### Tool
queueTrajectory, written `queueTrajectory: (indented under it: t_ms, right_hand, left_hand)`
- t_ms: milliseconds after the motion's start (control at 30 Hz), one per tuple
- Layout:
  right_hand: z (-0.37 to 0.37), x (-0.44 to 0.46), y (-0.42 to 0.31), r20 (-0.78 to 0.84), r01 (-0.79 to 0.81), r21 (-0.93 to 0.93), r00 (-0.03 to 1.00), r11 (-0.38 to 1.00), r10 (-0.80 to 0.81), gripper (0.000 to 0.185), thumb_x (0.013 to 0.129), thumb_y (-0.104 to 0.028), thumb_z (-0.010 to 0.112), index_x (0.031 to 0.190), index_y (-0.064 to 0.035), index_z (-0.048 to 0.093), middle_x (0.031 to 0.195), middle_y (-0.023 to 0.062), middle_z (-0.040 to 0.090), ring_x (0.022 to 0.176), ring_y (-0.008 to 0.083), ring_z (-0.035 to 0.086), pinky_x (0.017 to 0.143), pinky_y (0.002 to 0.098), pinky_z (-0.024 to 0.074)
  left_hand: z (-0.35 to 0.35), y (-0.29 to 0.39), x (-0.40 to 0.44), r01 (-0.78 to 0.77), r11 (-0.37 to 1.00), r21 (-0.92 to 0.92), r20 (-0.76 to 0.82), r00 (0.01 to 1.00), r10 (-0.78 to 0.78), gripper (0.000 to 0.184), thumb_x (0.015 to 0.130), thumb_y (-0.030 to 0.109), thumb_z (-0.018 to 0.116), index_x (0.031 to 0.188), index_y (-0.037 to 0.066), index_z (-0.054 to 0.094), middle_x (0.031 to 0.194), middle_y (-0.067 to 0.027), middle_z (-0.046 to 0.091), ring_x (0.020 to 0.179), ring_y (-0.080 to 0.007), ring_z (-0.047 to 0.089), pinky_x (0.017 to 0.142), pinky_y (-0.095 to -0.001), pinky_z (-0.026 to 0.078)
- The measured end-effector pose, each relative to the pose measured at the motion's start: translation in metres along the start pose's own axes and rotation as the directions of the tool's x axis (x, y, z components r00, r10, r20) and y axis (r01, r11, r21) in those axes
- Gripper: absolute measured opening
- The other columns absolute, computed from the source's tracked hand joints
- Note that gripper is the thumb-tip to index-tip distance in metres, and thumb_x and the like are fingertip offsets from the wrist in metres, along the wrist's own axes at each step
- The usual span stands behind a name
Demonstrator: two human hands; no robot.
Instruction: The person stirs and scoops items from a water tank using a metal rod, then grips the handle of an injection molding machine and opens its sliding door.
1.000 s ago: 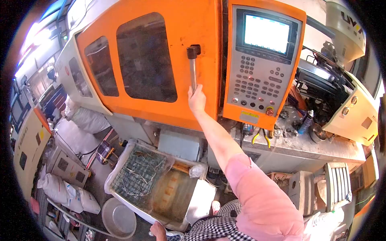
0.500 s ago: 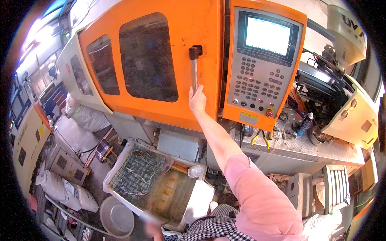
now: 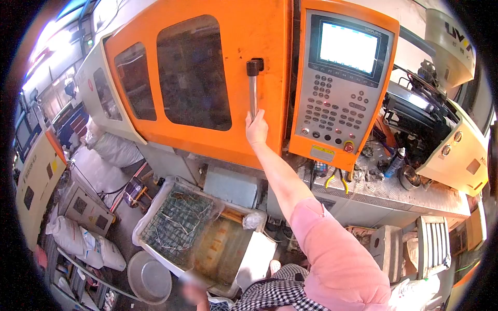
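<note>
My right hand (image 3: 257,128) is closed around the lower end of an upright metal bar handle (image 3: 252,90) with a black top mount. The handle is fixed to the orange machine door (image 3: 241,142), which has dark windows. My right arm, in a pink sleeve, stretches up to it. At the bottom edge my left hand (image 3: 196,295) is blurred, close to the front of a white-rimmed tub (image 3: 162,263); its fingers cannot be made out. In the tub, thin pale strips lie over a dark green grid-like surface (image 3: 179,220), beside brownish, murky-looking contents.
A control panel (image 3: 334,106) with a lit screen and buttons is right of the door. Yellow-handled pliers (image 3: 337,181), a spray can (image 3: 395,163) and a metal bowl (image 3: 410,178) are below and right. A round metal basin (image 3: 149,278) and white sacks (image 3: 85,246) lie left on the floor.
The view has shifted slightly. My right hand stays on the handle, and the door shows no clear movement.
</note>
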State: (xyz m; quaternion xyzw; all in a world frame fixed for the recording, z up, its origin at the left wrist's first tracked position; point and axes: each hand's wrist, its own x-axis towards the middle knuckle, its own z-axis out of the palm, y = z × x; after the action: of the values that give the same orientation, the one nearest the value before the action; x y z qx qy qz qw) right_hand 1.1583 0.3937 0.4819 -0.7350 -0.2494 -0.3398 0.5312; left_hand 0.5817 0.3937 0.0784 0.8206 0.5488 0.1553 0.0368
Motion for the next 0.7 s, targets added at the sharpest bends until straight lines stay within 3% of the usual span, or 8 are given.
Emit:
queueTrajectory:
  t_ms: [67, 167, 200, 267, 367, 467, 600, 700]
  right_hand:
    - [-0.002, 0.0, -0.001, 0.005, 0.001, 0.003, 1.0, 1.0, -0.001, 0.027, 0.08, -0.026, 0.05, 0.089, -0.0031, 0.039, 0.061, 0.022, 0.053, 0.058, 0.0391, 0.053, 0.052, 0.0479, 0.0415]
    - [-0.001, -0.001, 0.0, 0.023, -0.019, 0.009, 1.0, 1.0, 0.019, 0.027, 0.08, -0.026, 0.05, 0.089, -0.0036, 0.038, 0.062, 0.0219, 0.053, 0.059, 0.0391, 0.053, 0.053, 0.0483, 0.0413]
    - [0.0, -0.001, 0.0, 0.032, -0.043, 0.01, 0.999, 0.999, 0.042, 0.027, 0.08, -0.026, 0.05, 0.089, -0.0038, 0.038, 0.062, 0.0217, 0.053, 0.059, 0.0391, 0.053, 0.054, 0.0485, 0.0413]
    - [0.003, -0.001, 0.003, 0.031, -0.034, 0.008, 0.999, 0.999, 0.034, 0.027, 0.08, -0.026, 0.05, 0.089, -0.0037, 0.038, 0.062, 0.0217, 0.053, 0.059, 0.0391, 0.053, 0.053, 0.0482, 0.0415]
    - [0.001, -0.002, 0.004, 0.027, -0.016, -0.012, 1.0, 1.0, 0.016, 0.027, 0.081, -0.025, 0.049, 0.092, -0.0032, 0.038, 0.061, 0.0217, 0.053, 0.058, 0.0397, 0.052, 0.052, 0.0475, 0.0413]
    - [-0.003, -0.002, -0.001, 0.023, -0.006, -0.018, 1.0, 1.0, 0.006, 0.028, 0.081, -0.025, 0.048, 0.095, -0.0028, 0.037, 0.06, 0.0219, 0.053, 0.058, 0.0403, 0.052, 0.052, 0.0472, 0.0409]
    - [-0.003, -0.002, -0.001, 0.019, -0.007, 0.001, 1.0, 1.0, 0.007, 0.028, 0.081, -0.025, 0.048, 0.095, -0.0028, 0.037, 0.061, 0.0227, 0.053, 0.059, 0.0407, 0.052, 0.053, 0.0481, 0.0406]
    - [-0.002, -0.002, 0.0, 0.009, 0.005, -0.026, 1.0, 1.0, -0.005, 0.028, 0.081, -0.026, 0.049, 0.091, -0.0019, 0.038, 0.062, 0.021, 0.053, 0.059, 0.0386, 0.052, 0.054, 0.0475, 0.0417]
  left_hand:
    - [-0.059, 0.036, 0.006, 0.148, 0.968, -0.205, 0.001, 0.989, -0.151, 0.02, 0.064, 0.018, 0.056, 0.08, 0.005, 0.058, 0.091, -0.0156, 0.052, 0.087, -0.0299, 0.049, 0.078, -0.0427, 0.035]
    - [-0.089, 0.056, 0.002, 0.236, 0.946, 0.224, -0.283, 0.944, -0.169, 0.017, 0.067, 0.019, 0.055, 0.078, 0.007, 0.058, 0.089, -0.0101, 0.053, 0.085, -0.0291, 0.051, 0.074, -0.043, 0.037]
    - [-0.077, 0.043, 0.0, 0.24, 0.945, 0.223, -0.285, 0.943, -0.172, 0.017, 0.067, 0.019, 0.055, 0.078, 0.007, 0.058, 0.089, -0.0101, 0.053, 0.085, -0.0291, 0.051, 0.074, -0.043, 0.037]
    - [-0.061, 0.023, 0.004, 0.026, 0.974, 0.225, 0.089, 0.995, -0.047, 0.016, 0.067, 0.02, 0.054, 0.076, 0.006, 0.057, 0.085, -0.0111, 0.054, 0.081, -0.0291, 0.052, 0.072, -0.0426, 0.038]
    - [-0.061, 0.032, -0.009, -0.069, 0.992, 0.104, 0.088, 0.994, 0.06, 0.014, 0.067, 0.02, 0.054, 0.072, 0.007, 0.056, 0.075, -0.0111, 0.055, 0.071, -0.0292, 0.055, 0.065, -0.0414, 0.041]
    - [0.049, -0.041, -0.003, 0.026, 0.967, 0.255, -0.157, 0.987, 0.015, 0.016, 0.074, 0.024, 0.054, 0.079, 0.01, 0.061, 0.071, -0.0052, 0.059, 0.06, -0.0151, 0.057, 0.05, -0.0268, 0.045]
    - [0.027, -0.028, -0.002, 0.01, 0.979, 0.203, -0.15, 0.988, 0.021, 0.015, 0.073, 0.025, 0.055, 0.075, 0.011, 0.06, 0.067, -0.0048, 0.058, 0.057, -0.0154, 0.056, 0.048, -0.0268, 0.044]
    - [0.011, -0.014, 0.007, 0.044, 0.991, 0.124, -0.01, 0.999, -0.043, 0.01, 0.068, 0.015, 0.054, 0.071, 0.007, 0.056, 0.065, -0.0119, 0.057, 0.063, -0.0304, 0.057, 0.055, -0.0421, 0.045]
